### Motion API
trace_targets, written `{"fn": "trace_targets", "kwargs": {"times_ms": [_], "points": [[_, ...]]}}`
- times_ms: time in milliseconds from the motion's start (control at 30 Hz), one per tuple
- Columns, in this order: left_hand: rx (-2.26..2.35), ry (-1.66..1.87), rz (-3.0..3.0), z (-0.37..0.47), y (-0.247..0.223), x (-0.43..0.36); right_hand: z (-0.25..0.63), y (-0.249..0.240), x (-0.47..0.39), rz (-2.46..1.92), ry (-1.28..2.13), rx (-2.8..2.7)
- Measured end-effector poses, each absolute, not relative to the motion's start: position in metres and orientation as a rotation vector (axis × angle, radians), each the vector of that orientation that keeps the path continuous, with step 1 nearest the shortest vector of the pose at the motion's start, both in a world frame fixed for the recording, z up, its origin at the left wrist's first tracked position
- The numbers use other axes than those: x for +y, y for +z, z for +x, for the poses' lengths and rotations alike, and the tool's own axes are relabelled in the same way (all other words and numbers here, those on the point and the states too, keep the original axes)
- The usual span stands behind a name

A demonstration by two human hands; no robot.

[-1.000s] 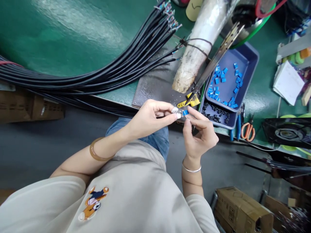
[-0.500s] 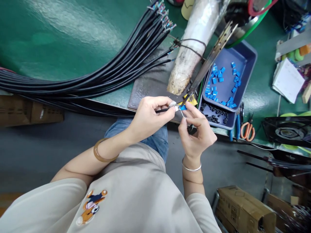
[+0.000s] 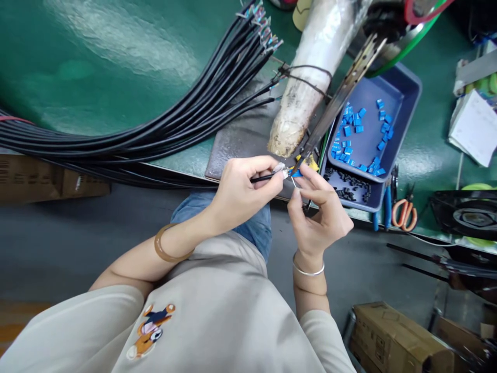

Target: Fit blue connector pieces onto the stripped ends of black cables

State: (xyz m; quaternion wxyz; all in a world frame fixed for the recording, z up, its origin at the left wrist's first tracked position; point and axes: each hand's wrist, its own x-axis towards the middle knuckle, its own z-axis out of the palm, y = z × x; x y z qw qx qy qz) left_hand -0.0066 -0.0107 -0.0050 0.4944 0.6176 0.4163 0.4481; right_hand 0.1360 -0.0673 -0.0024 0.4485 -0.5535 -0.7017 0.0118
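Pinched in my left hand (image 3: 248,189) is the end of a black cable (image 3: 261,178). At its tip, a small blue connector (image 3: 297,173) sits under the end of a long metal iron-like tool (image 3: 326,114). My right hand (image 3: 320,207) is closed, with thumb and finger on a thin white wire (image 3: 294,182) just below the connector. The fine detail where wire and connector meet is too small to tell. A yellow piece (image 3: 311,163) lies just behind the fingertips.
A wrapped silvery tube (image 3: 308,77) hangs over a dark mat (image 3: 233,140). Many black cables (image 3: 174,114) lie to the left. Right are a bin (image 3: 404,119) of blue connectors, a bin of black parts (image 3: 351,189), orange-handled scissors (image 3: 404,215) and blue-handled pliers (image 3: 387,207).
The whole view has shifted slightly, so bins and tools appear farther right. Both hands keep nearly the same pose and hold.
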Motion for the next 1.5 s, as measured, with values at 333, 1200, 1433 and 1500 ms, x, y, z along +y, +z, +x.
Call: {"fn": "trace_targets", "kwargs": {"times_ms": [333, 1200, 1433, 1500], "points": [[0.982, 1.026, 1.488, -0.010, -0.001, -0.008, 0.133, -0.001, -0.070, -1.371, 0.037, -1.713], [0.932, 0.985, 1.529, -0.012, -0.005, -0.010, 0.133, 0.003, -0.072, -1.448, -0.040, -1.714], [0.972, 1.002, 1.517, -0.010, -0.006, -0.009, 0.132, 0.001, -0.068, -1.446, -0.072, -1.702], [0.977, 1.027, 1.519, -0.010, -0.003, -0.009, 0.131, 0.003, -0.067, -1.453, -0.096, -1.695]]}}
